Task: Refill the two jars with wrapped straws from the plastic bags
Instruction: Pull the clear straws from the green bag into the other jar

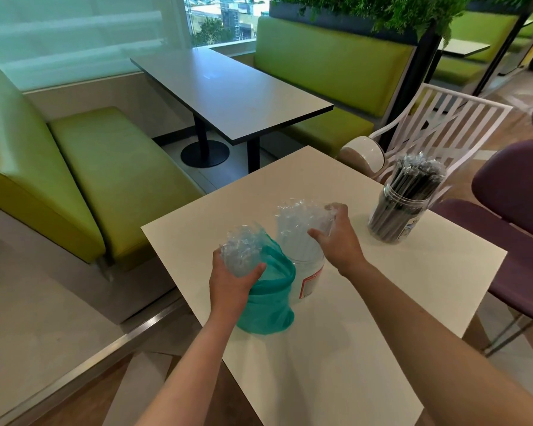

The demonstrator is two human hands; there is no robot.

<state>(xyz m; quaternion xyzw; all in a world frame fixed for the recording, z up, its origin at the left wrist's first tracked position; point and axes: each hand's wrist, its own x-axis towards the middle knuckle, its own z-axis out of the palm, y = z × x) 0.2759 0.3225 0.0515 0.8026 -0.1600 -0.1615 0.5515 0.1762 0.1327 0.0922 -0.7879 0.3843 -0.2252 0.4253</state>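
Both hands grip straws: the left hand (232, 279) clasps a clear-wrapped bundle (242, 252) rising from the green bag (266, 309), just left of the near jar (308, 276); the right hand (339, 238) steadies the straws (302, 226) standing inside it. Lifting the bundle straight up should clear the bag's mouth before tipping it in. A filled jar (397, 216) stands well right.

On the white table (336, 348), the left hand (233, 279) grips a bunch of clear-wrapped straws (242, 252) poking out of a teal bag (270, 305). Just right of the bag stands a clear jar (308, 273) — the right hand (339, 238) holds the wrapped straws (299, 224) standing in it. Farther right, well apart, a second jar (397, 215) is packed with dark straws (416, 179).
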